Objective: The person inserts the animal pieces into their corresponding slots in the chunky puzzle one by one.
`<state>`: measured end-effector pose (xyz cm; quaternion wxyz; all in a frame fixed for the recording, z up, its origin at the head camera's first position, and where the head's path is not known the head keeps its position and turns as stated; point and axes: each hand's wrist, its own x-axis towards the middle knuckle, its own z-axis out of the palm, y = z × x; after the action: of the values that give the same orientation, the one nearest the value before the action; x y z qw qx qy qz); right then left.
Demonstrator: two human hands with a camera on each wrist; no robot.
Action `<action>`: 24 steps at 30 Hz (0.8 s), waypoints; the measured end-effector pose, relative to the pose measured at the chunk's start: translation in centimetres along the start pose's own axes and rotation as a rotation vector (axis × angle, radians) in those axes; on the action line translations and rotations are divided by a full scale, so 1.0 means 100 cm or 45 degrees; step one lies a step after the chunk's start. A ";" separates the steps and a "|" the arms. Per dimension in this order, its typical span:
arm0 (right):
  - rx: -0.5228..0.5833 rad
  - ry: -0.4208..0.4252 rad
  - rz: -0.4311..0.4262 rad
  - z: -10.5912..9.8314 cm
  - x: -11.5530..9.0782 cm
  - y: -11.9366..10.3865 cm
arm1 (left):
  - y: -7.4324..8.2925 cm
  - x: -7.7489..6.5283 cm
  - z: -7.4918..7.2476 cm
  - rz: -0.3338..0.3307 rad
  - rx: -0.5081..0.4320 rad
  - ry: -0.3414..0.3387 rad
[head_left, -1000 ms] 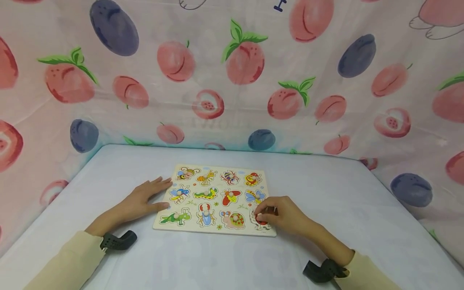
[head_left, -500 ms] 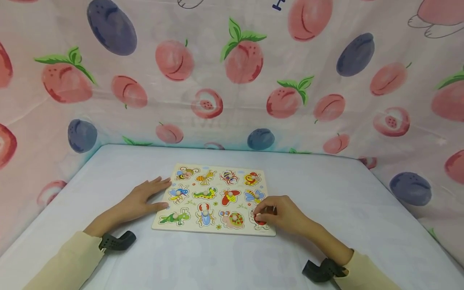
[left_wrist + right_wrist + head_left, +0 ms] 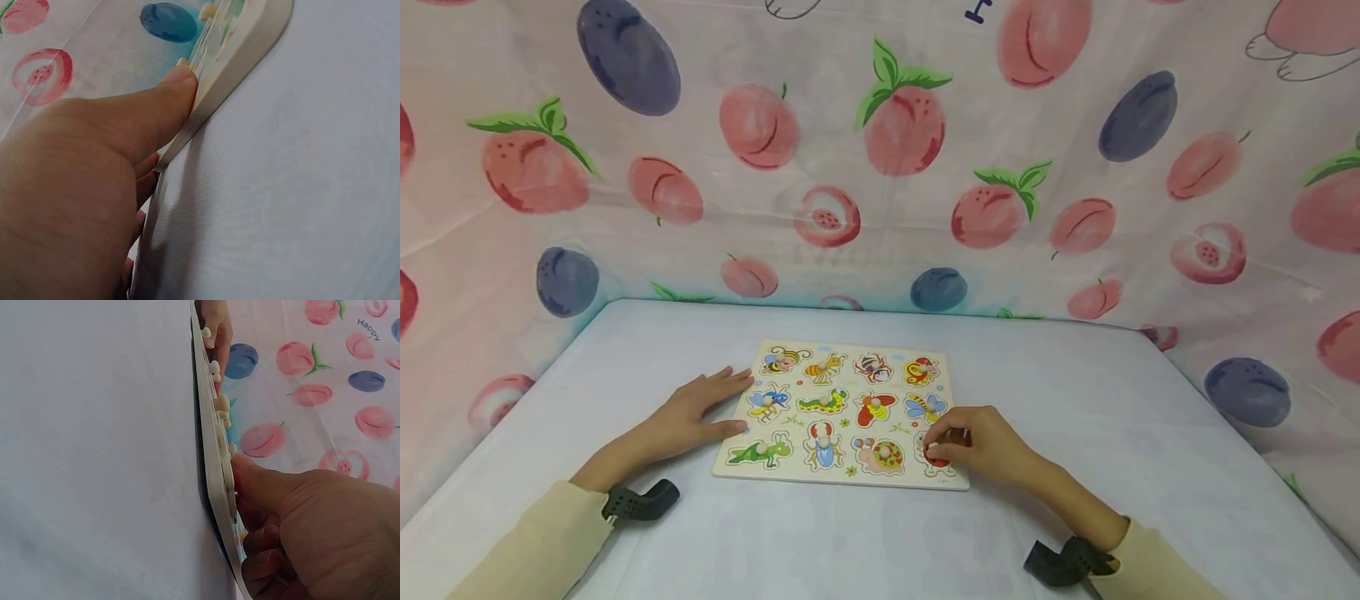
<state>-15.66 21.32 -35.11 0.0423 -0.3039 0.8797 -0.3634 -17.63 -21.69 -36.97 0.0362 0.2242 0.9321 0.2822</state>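
Observation:
A wooden knob puzzle board (image 3: 724, 467) with colourful insect pieces lies flat on the white table. My right hand (image 3: 988, 442) pinches the red ladybird piece (image 3: 937, 464) at the board's near right corner; thumb and curled fingers cover its upper part and its knob. In the right wrist view this piece lies close over the board's face. At the opposite side my left hand (image 3: 688, 417) rests with fingers spread and fairly straight along the left edge. Its thumb (image 3: 175, 94) touches the board's rim in the left wrist view.
Other pieces with small knobs sit in the board, among them a snail (image 3: 883, 457), a stag beetle (image 3: 824, 447) and a green grasshopper (image 3: 760, 451). A fruit-print cloth (image 3: 880, 208) hangs behind the table (image 3: 1075, 392). Each wrist wears a black camera band (image 3: 640, 500).
The ladybird piece has shifted slightly under my right fingers and now lines up with its printed outline; before, it looked offset. My left hand stays at the board's edge.

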 end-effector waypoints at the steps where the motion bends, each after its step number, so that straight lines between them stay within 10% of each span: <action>1: 0.000 0.000 0.001 0.000 0.000 0.000 | 0.000 0.000 0.000 0.006 0.001 0.001; 24: 0.056 -0.096 0.067 -0.001 0.000 0.006 | 0.002 -0.001 -0.002 0.007 0.001 -0.003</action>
<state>-15.97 21.70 -35.41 0.0918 -0.2931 0.8770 -0.3696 -17.49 -21.68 -36.73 0.0366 0.2270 0.9316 0.2815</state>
